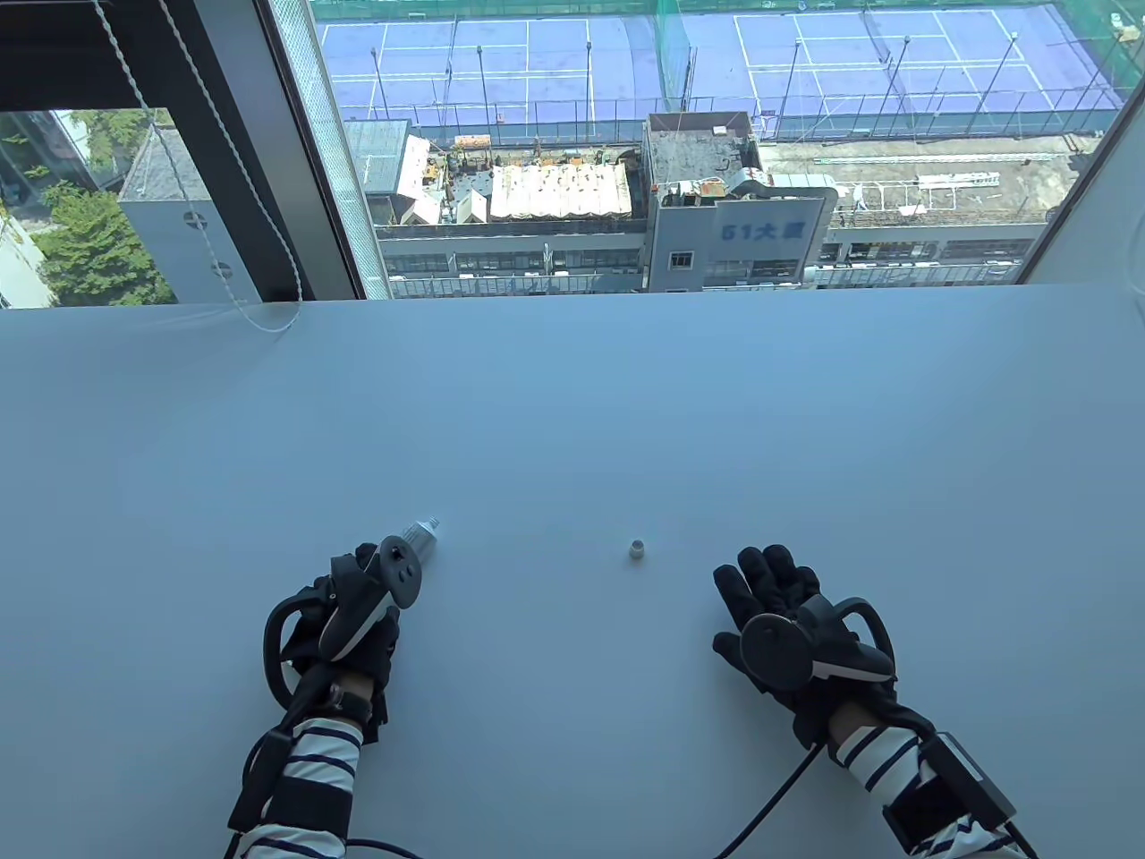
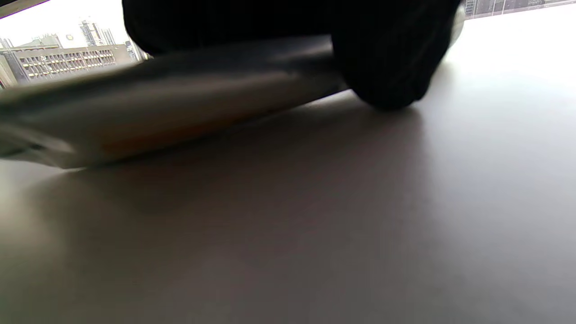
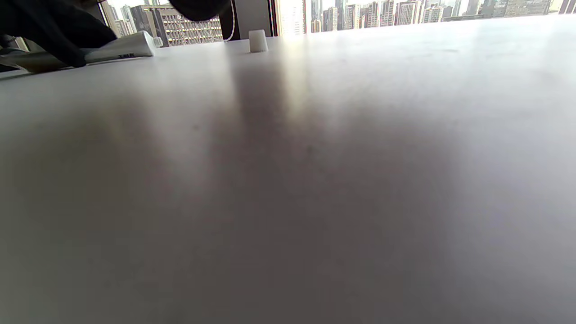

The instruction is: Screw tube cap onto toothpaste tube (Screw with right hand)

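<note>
Low in the frame, the left hand (image 1: 358, 617) is gripping the toothpaste tube (image 1: 419, 535) against the white bench (image 1: 572, 403), nozzle pointing upper right. Right of it, the right hand (image 1: 787, 626) is lying flat, fingers spread, holding nothing, while the cap (image 1: 637, 549) is standing alone between them.

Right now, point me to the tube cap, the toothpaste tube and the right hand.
tube cap (image 1: 637, 551): table view, top of the small white cap standing alone on the table.
toothpaste tube (image 1: 420, 536): table view, shoulder near the threaded nozzle.
right hand (image 1: 776, 617): table view, back of the glove.
</note>
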